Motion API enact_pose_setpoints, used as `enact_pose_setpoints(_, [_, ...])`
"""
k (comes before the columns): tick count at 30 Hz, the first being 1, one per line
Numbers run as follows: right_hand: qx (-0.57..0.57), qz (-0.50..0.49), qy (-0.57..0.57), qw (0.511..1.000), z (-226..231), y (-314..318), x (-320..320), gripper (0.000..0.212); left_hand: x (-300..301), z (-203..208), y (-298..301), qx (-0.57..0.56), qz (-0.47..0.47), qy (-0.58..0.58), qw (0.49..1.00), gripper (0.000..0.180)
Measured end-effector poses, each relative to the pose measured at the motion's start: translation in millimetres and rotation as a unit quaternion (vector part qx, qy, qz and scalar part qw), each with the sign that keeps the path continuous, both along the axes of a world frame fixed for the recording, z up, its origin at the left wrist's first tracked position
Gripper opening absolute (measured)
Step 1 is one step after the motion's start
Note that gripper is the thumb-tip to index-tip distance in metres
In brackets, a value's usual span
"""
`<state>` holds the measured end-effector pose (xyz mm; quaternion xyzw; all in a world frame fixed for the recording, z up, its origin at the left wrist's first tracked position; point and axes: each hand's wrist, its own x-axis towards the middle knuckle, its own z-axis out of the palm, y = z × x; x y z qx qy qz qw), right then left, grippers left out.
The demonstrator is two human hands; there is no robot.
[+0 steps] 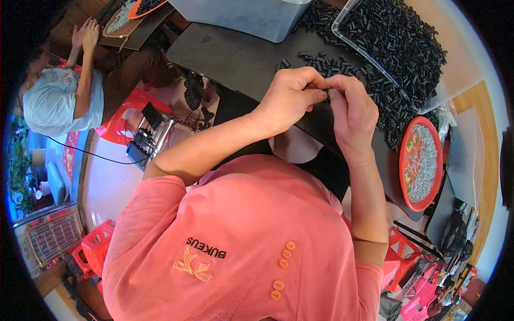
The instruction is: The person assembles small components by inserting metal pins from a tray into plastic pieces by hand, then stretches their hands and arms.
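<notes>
Above the near edge of the dark table [225,51], my left hand [289,101] and my right hand [354,115] meet fingertip to fingertip. Both are closed in a pinch around a small black piece, mostly hidden by the fingers. It looks like the loose black pieces [326,65] lying just beyond my hands, which are short and tube-like. A large heap of the same black pieces [401,48] spreads to the far right. To the right of my right hand, a red oval plate [402,174] holds many small silvery metal parts [425,160].
A translucent grey bin [241,18] stands at the table's far side. A clear tray's edge [367,59] runs through the black heap. At the left, another person [64,101] sits near a red stool [126,115], with cables and devices [147,139] between us.
</notes>
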<state>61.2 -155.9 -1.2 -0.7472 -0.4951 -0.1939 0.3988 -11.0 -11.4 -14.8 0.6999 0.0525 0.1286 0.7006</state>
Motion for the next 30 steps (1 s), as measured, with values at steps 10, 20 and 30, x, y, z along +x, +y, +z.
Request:
enact_pose_setpoints(10, [0.096, 0.002, 0.220, 0.971, -2, 3, -4, 0.026, 1, 9, 11, -0.079, -0.017, 0.030, 0.996, 0.009])
enact_pose_setpoints(20, [0.064, 0.018, 0.198, 0.978, -1, 0, -1, 0.031, 8, 13, 11, -0.163, -0.039, 0.024, 0.986, 0.010])
enact_pose_setpoints(30, [0.052, -0.103, -0.059, 0.992, -12, 6, -1, 0.035, 11, 12, -4, -0.180, -0.033, 0.016, 0.983, 0.009])
